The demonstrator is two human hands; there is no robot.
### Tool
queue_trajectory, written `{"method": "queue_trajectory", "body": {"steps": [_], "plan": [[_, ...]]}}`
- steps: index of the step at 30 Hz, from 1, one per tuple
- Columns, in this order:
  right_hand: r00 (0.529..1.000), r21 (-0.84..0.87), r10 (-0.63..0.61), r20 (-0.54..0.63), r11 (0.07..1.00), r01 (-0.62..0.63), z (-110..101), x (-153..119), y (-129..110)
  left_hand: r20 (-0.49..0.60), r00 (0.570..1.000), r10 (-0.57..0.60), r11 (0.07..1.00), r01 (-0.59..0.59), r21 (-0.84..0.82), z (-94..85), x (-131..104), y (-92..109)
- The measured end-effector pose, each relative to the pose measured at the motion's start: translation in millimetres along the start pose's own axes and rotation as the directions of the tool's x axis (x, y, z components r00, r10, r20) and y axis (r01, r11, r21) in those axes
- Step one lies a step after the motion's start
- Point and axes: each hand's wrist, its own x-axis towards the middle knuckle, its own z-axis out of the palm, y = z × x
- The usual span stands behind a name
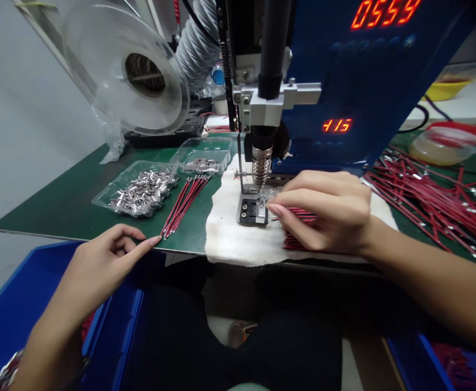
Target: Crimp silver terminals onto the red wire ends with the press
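Observation:
My left hand [111, 255] is at the table's front edge, thumb and index finger closed at the near end of a red-and-black wire in a small fanned bundle of wires [186, 203]. The wires have silvery ends. My right hand [329, 209] reaches to the small black-and-metal fixture [249, 209] under the machine's spring-loaded head [261, 163]. Its thumb and index finger are pinched at the fixture's right side; what they hold is too small and covered to tell. Beneath that hand lies a stack of red wires [292, 239] on a white cloth [227, 228].
Clear trays of small metal parts [144, 190] stand at left, below a large plastic reel [95, 60]. A blue machine [343, 76] with red digits rises behind. More red wires [437, 195] are piled at right. Blue bins [30, 271] sit below the table.

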Motion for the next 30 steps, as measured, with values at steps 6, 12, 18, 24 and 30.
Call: {"method": "queue_trajectory", "body": {"steps": [6, 12, 18, 24, 30], "plan": [[1.0, -0.008, 0.003, 0.002, 1.0, -0.003, -1, 0, 1, 0.002, 1.0, 0.025, 1.0, -0.025, -0.017, -0.1, 0, 6], [1.0, -0.022, -0.009, -0.005, 1.0, 0.009, 0, 1, 1, 0.011, 1.0, 0.004, 1.0, -0.004, -0.023, 1.3, 1, 8], [0.97, -0.015, -0.113, 0.213, 0.993, 0.119, -21, 1, 18, -0.011, 1.0, -0.013, 1.0, 0.013, 0.024, 2.4, 0, 13], [0.747, -0.136, 0.174, 0.642, 0.984, -0.112, -44, 1, 47, -0.327, 0.935, 0.133, 0.984, -0.164, -0.068, -10.5, 11, 16], [0.473, -0.289, 0.371, 0.8, 0.927, -0.239, -45, 2, 51, -0.358, 0.911, 0.206, 0.978, -0.197, 0.062, -30.6, 86, 20]]}}
